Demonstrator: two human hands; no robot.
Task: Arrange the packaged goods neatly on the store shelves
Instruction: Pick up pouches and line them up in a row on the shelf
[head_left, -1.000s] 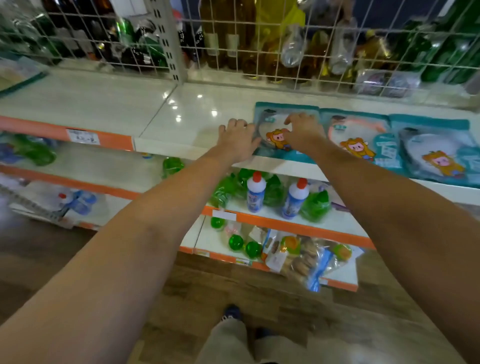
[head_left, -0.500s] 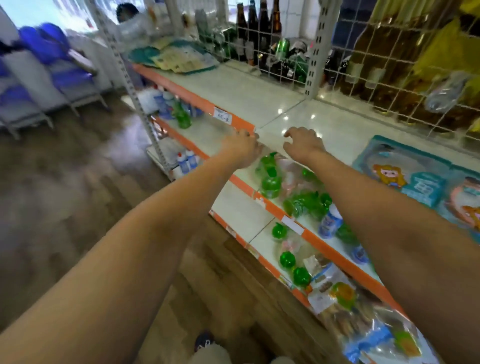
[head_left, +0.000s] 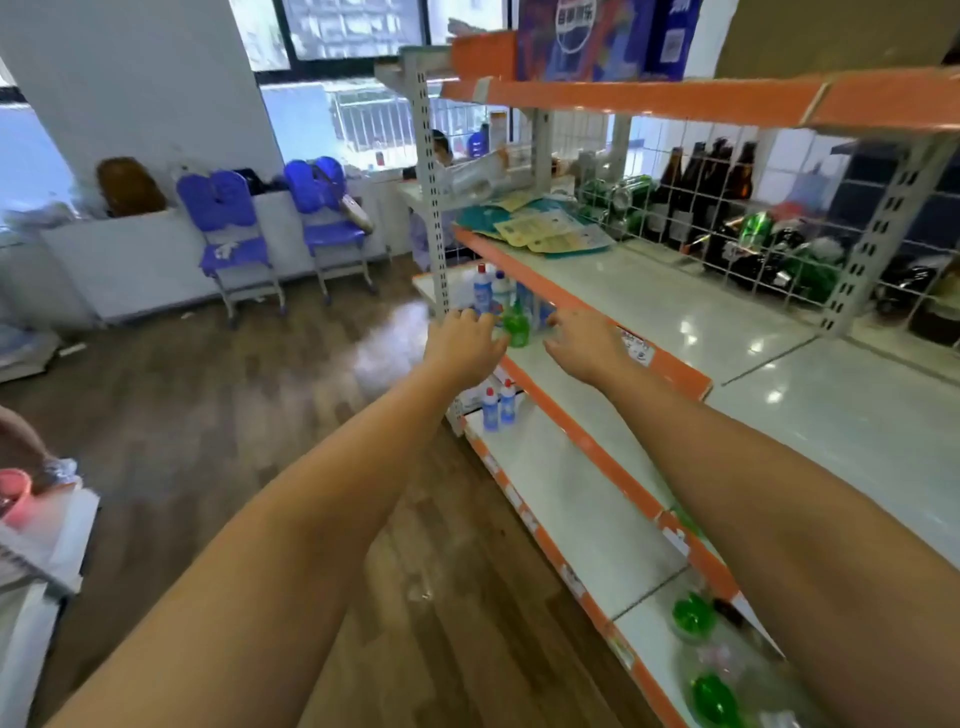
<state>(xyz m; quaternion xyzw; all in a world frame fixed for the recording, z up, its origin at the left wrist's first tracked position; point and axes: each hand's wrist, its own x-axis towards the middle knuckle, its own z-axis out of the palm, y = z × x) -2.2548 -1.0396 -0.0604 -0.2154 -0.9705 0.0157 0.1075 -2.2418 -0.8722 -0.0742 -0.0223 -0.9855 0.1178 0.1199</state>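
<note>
Both arms reach toward the shelf end. The left grip is open, fingers loosely spread, holding nothing. The right grip is open too, fingers relaxed, over the orange shelf edge. Between the grips, just beyond their fingertips, stands a green bottle with white-and-blue bottles behind it. Below the left grip, two small bottles stand on the lower shelf. Well beyond the right grip, flat packets lie piled on the upper shelf.
</note>
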